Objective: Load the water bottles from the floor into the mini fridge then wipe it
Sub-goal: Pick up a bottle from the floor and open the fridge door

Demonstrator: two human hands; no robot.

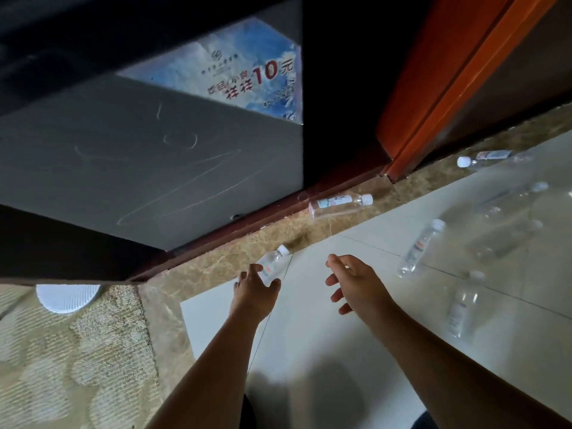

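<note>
Loading step, first pickup. Left hand (253, 292), grip spread, is closing around a clear plastic white-capped water bottle (274, 261) lying on the floor at lower centre. Right hand (353, 281) is held open, empty. Dark grey mini fridge (139, 156), upper left, appears shut; its door likely needs opening next.

Pale tiled floor (340, 335), perhaps marble-bordered.
</note>
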